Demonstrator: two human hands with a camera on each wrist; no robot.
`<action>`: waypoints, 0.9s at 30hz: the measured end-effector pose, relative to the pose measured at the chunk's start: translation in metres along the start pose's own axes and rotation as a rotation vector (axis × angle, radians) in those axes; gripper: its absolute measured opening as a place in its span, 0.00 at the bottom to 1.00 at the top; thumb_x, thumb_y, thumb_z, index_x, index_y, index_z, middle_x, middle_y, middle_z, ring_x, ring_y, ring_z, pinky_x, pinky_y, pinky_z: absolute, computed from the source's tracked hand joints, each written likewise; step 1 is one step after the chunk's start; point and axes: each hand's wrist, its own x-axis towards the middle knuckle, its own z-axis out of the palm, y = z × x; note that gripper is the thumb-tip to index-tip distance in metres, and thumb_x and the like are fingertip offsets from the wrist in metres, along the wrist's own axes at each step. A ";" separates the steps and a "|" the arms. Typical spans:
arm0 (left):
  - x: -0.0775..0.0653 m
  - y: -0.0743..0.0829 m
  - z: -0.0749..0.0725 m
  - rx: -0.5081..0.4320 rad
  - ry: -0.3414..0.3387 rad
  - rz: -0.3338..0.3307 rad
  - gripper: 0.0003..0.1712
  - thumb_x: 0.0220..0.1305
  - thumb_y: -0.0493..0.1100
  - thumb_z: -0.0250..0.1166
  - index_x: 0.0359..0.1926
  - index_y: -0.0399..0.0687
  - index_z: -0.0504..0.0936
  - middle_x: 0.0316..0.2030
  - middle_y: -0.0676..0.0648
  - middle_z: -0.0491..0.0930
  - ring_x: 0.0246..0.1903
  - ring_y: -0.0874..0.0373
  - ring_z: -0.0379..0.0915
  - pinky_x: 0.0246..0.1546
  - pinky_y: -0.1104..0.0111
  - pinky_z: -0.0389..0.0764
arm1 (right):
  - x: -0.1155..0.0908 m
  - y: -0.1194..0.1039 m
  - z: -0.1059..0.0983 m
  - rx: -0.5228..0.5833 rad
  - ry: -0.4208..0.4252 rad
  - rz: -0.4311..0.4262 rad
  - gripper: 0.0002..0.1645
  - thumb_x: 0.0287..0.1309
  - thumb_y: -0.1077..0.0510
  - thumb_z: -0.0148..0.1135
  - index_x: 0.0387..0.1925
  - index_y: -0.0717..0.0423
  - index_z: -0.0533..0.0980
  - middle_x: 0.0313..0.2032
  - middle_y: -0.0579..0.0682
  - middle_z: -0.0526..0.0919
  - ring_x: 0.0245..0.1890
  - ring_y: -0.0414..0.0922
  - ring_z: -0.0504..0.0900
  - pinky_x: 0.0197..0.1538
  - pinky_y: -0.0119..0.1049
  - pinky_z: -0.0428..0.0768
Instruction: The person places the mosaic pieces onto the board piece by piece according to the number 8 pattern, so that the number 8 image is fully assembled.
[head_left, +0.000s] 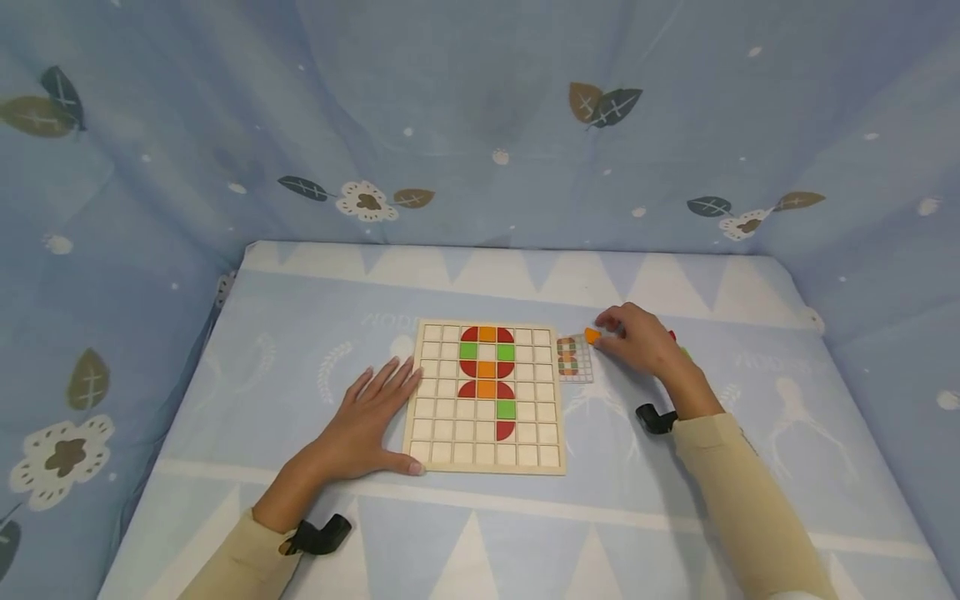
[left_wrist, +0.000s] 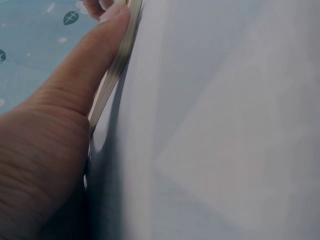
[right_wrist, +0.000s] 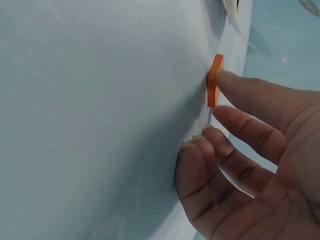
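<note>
A square wooden grid board [head_left: 442, 425] lies on the table, with red quarter-round, orange and green square tiles set in some of its cells. My left hand [head_left: 367, 425] rests at the board's left side, fingers spread, with the fingertips and thumb on its frame. In the left wrist view the thumb [left_wrist: 95, 55] lies along the board's edge [left_wrist: 120, 60]. To the right of the board, my right hand [head_left: 637, 337] pinches an orange square tile [head_left: 592, 335] by thumb and index finger. The right wrist view shows that orange tile [right_wrist: 215, 82] at the thumb tip, the other fingers curled.
A small pattern card [head_left: 581, 367] with a printed grid lies against the board's right edge, just below the orange tile. Red and green pieces [head_left: 684, 352] peek out behind the right hand. Patterned cloth [head_left: 495, 100] hangs around the table.
</note>
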 end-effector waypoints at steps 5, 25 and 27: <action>-0.001 0.001 -0.001 -0.002 0.000 -0.001 0.80 0.40 0.79 0.77 0.85 0.47 0.49 0.84 0.45 0.43 0.82 0.47 0.29 0.78 0.45 0.33 | 0.009 0.000 -0.001 0.032 -0.041 0.045 0.10 0.66 0.61 0.68 0.45 0.62 0.79 0.43 0.59 0.79 0.43 0.54 0.75 0.48 0.50 0.74; -0.002 0.001 0.000 -0.011 0.045 0.027 0.79 0.40 0.79 0.77 0.84 0.46 0.51 0.83 0.43 0.46 0.82 0.44 0.33 0.77 0.43 0.36 | -0.004 0.009 0.003 0.188 0.019 0.158 0.11 0.71 0.58 0.64 0.47 0.64 0.79 0.43 0.59 0.83 0.42 0.53 0.79 0.46 0.45 0.77; -0.002 0.000 0.001 -0.005 0.037 0.025 0.79 0.41 0.80 0.76 0.84 0.46 0.51 0.83 0.44 0.46 0.82 0.45 0.32 0.77 0.43 0.35 | -0.007 0.010 0.002 0.238 0.035 0.181 0.13 0.71 0.57 0.64 0.48 0.64 0.78 0.44 0.60 0.83 0.42 0.53 0.79 0.45 0.43 0.78</action>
